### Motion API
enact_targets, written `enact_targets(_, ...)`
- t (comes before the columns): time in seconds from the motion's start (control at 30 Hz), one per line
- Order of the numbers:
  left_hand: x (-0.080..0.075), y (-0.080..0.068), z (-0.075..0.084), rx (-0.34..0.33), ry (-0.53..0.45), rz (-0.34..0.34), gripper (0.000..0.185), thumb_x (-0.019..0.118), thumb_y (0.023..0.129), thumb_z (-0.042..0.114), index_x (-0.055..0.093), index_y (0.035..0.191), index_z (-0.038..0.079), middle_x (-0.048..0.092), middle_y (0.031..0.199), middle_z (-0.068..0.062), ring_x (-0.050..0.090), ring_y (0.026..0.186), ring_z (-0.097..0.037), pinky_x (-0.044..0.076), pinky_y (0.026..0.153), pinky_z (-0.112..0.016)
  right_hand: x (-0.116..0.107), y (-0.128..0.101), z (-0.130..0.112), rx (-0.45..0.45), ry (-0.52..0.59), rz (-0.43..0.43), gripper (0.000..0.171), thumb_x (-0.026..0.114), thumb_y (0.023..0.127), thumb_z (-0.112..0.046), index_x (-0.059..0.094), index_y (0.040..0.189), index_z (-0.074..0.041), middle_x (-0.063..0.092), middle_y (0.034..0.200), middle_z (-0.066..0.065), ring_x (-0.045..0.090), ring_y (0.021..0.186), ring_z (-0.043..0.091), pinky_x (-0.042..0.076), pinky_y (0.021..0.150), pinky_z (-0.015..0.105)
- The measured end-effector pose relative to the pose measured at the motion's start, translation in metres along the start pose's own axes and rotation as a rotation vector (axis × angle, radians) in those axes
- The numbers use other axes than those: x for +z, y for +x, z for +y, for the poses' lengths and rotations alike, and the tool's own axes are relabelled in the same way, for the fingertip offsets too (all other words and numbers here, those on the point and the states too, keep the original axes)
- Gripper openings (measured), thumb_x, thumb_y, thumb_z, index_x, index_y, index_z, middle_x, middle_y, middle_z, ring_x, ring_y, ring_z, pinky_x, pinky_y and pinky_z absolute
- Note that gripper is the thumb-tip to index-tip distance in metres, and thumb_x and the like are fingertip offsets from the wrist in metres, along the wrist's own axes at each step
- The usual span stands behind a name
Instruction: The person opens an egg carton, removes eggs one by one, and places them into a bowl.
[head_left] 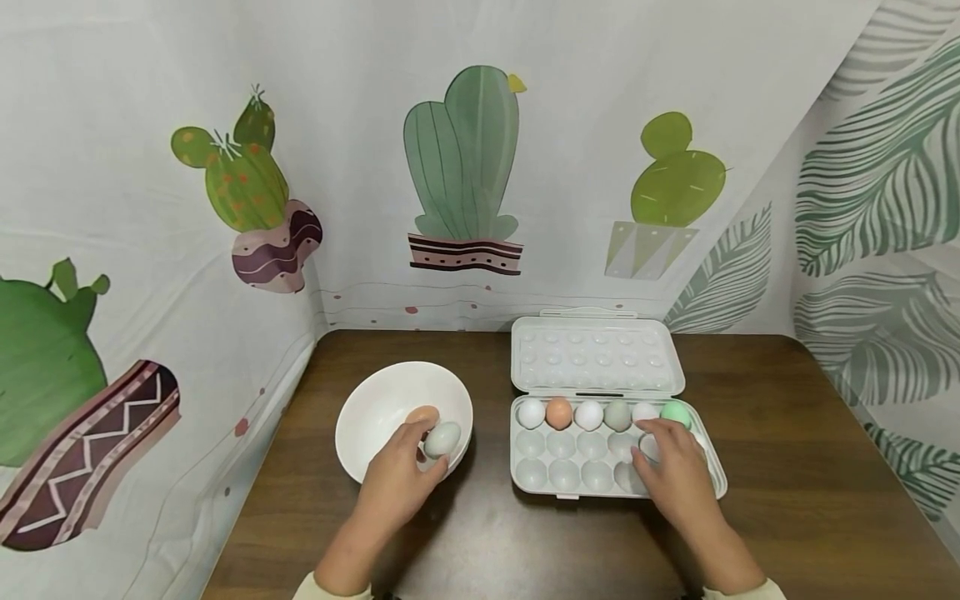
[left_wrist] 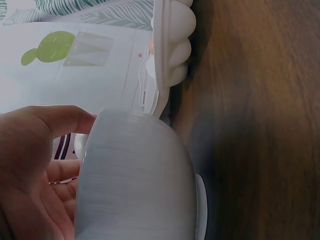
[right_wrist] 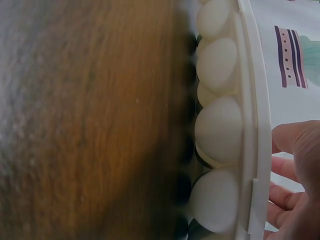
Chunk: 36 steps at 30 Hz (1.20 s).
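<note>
My left hand (head_left: 401, 475) pinches a pale grey-green egg (head_left: 442, 439) between thumb and fingers, over the near right side of a white bowl (head_left: 363, 417). Inside that bowl lies a brown egg (head_left: 422, 414), partly covered by the fingers. My right hand (head_left: 678, 467) hovers over the right part of a white egg carton (head_left: 543, 492), thumb and fingers apart, and I see nothing held between them. Along the carton's back row sit several eggs: white ones, a brown egg (head_left: 558, 413), a grey-green egg (head_left: 618, 415) and a bright green egg (head_left: 677, 413). The fingertips partly hide a white egg (head_left: 645, 412).
The carton's lid (head_left: 597, 354) stands opened backward near the wall cloth (head_left: 360, 167) with its cactus prints. Rounded cups (head_left: 564, 475) fill the carton's front rows. Everything rests on a dark brown wooden table (head_left: 495, 550); the bowl stands left of the carton.
</note>
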<state>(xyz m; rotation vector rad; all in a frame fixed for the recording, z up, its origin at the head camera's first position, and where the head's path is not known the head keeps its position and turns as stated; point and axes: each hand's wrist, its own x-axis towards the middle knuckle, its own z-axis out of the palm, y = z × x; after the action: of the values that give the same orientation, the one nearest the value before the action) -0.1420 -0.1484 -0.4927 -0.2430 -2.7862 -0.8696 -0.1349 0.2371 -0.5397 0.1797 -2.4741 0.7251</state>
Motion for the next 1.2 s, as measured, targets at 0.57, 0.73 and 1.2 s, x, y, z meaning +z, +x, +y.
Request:
enact_targets(0.57, -0.011, 0.010, -0.009, -0.049, 0.089, -0.217, 0.021, 0.077, 0.085, 0.031, 0.065, 0.093, 0.015, 0.061, 0.078, 0.003, 0.051, 0.070, -0.010, 0.043, 0.065, -0.031, -0.006, 0.000, 0.007, -0.019, -0.058, 0.010, 0.038, 0.080, 0.073, -0.005, 0.070, 0.110, -0.003, 0.065, 0.109, 0.023, 0.060, 0.101, 0.048, 0.042, 0.088, 0.058)
enact_targets(0.73, -0.014, 0.012, -0.009, -0.062, 0.081, -0.275, 0.020, 0.075, 0.086, 0.032, 0.064, 0.089, 0.016, 0.055, 0.071, 0.007, 0.048, 0.066, -0.009, 0.040, 0.063, -0.029, -0.008, 0.000, 0.009, -0.020, -0.082, -0.008, 0.037, 0.079, 0.073, -0.007, 0.070, 0.110, -0.002, 0.065, 0.110, 0.023, 0.058, 0.098, 0.046, 0.039, 0.092, 0.059)
enact_targets(1.2, -0.013, 0.017, -0.015, -0.031, 0.089, -0.370, 0.028, 0.071, 0.090, 0.034, 0.053, 0.073, 0.020, 0.043, 0.060, 0.008, 0.043, 0.062, -0.011, 0.036, 0.061, -0.028, -0.018, 0.003, 0.014, 0.050, -0.130, -0.173, 0.036, 0.077, 0.079, -0.012, 0.069, 0.113, -0.002, 0.065, 0.116, 0.024, 0.057, 0.112, 0.047, 0.028, 0.105, 0.072)
